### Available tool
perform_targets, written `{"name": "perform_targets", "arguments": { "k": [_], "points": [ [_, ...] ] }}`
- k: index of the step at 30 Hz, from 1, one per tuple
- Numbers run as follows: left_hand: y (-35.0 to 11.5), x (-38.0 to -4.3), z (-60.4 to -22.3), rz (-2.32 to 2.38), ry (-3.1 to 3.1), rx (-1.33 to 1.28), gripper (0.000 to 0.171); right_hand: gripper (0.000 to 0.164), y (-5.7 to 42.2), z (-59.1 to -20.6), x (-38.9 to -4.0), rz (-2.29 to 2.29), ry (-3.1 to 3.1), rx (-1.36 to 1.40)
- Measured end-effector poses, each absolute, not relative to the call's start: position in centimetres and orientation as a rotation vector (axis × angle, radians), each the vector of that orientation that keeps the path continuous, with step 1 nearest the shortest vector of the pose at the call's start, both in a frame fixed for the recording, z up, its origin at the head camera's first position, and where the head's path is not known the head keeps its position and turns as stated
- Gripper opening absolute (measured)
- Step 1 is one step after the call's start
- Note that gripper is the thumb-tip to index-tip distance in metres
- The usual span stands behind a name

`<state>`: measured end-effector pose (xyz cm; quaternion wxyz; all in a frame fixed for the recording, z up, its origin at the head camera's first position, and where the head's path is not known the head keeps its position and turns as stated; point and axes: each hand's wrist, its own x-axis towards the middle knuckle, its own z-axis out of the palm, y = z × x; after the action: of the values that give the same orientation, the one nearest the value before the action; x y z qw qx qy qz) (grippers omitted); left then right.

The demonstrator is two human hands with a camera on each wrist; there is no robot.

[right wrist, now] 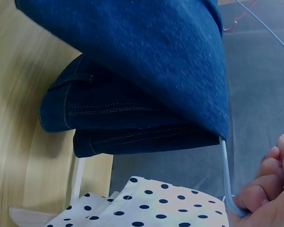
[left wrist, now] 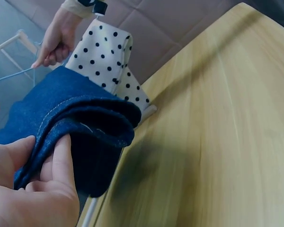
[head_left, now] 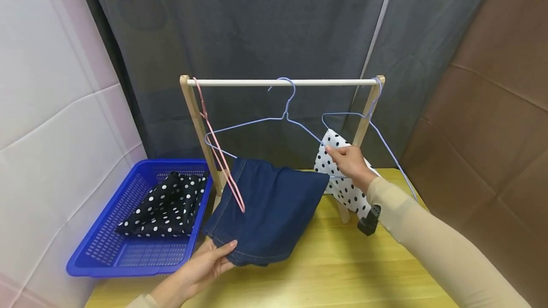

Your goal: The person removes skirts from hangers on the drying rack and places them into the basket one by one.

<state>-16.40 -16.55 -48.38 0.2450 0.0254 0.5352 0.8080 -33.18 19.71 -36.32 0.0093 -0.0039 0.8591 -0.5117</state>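
Note:
A blue wire hanger (head_left: 286, 118) hooks over the white rod, with folded dark-blue denim (head_left: 274, 208) draped over its lower bar. My left hand (head_left: 210, 260) pinches the denim's lower left edge, thumb on top and fingers beneath; the left wrist view shows the layered hem (left wrist: 85, 123) there. My right hand (head_left: 348, 160) grips the right corner of that hanger, and the right wrist view shows the fingers (right wrist: 270, 175) curled round the wire. Behind the right hand, a white cloth with black dots (head_left: 347, 194) hangs on another blue hanger (head_left: 387, 144) at the rod's right end.
A wooden rack with a white rod (head_left: 239, 82) stands on the yellow wood-grain table (head_left: 342, 260). Pink hangers (head_left: 222, 160) hang at its left end, overlapping the denim. At left, a blue basket (head_left: 141, 263) holds a black cloth with white dots (head_left: 171, 208). Grey curtain (head_left: 265, 23) lies behind.

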Motion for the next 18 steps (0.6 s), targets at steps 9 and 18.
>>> {"name": "perform_targets", "arguments": {
  "k": [9,18],
  "points": [
    [-18.7,-16.5,-48.1,2.192,1.428,0.174,0.022,0.057,19.9,-36.3,-33.2,-1.618,2.673,-0.014],
    [-20.8,-16.6,-48.0,2.161,1.410,0.247,0.025,0.057,19.9,-36.6,-33.4,-1.637,2.670,-0.012]
  ]
}}
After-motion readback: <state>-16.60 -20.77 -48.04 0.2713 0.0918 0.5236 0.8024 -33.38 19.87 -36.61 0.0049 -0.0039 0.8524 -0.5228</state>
